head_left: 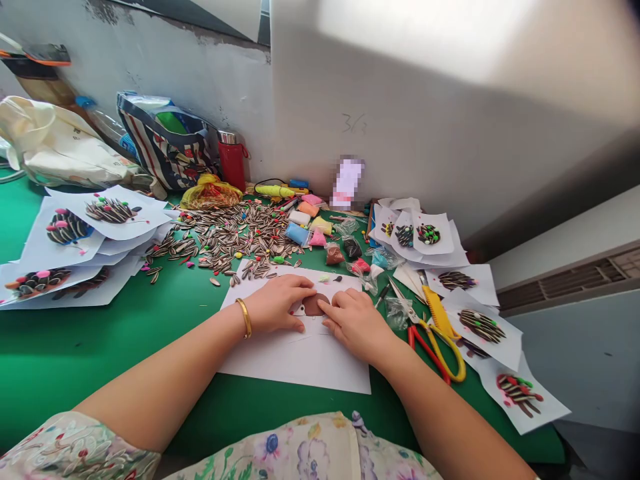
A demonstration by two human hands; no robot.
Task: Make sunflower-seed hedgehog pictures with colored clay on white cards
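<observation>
A flattened piece of brown modelling clay (pixel 313 305) lies on a white sheet of paper (pixel 295 363), with faint pencil lines just below it. My left hand (pixel 277 303) rests on the paper at the clay's left edge, thumb and fingers apart. From the other side, my right hand (pixel 354 323) presses its index fingertip on the clay, the thumb apart from it and the other fingers curled. Just above the clay, a small dark clay bit (pixel 338 279) and a green one sit on the sheet.
Loose sunflower seeds (pixel 235 230) spread behind the paper, beside bagged coloured clay (pixel 299 233). Scissors (pixel 435 340) and a yellow utility knife (pixel 439 307) lie at the right. Seed-decorated papers (pixel 113 213) pile up on both sides. A red bottle (pixel 231 160) stands by the wall.
</observation>
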